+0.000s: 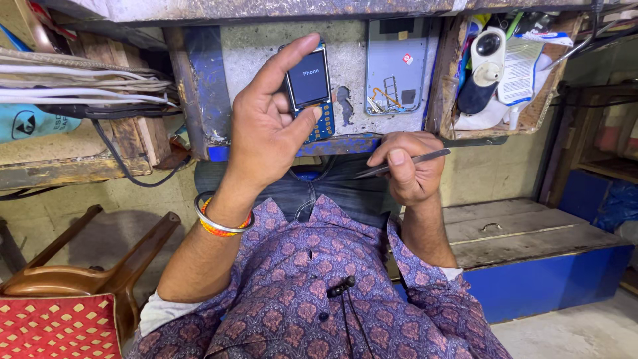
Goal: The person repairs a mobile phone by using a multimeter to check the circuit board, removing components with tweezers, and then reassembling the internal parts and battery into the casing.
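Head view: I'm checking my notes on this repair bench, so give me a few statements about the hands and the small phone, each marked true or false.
1. The left hand holds a small blue keypad phone with a lit screen. True.
2. The right hand is empty. False: its grip is on a thin grey metal tool.
3. The tool's tip touches the phone. False: it is held apart, lower down.
4. A grey phone back panel lies on the worn bench top. True.

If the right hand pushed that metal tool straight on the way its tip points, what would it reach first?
Probably the left hand, near the base of its thumb below the small keypad phone. The right hand aims the tweezers leftward, though depth is unclear.
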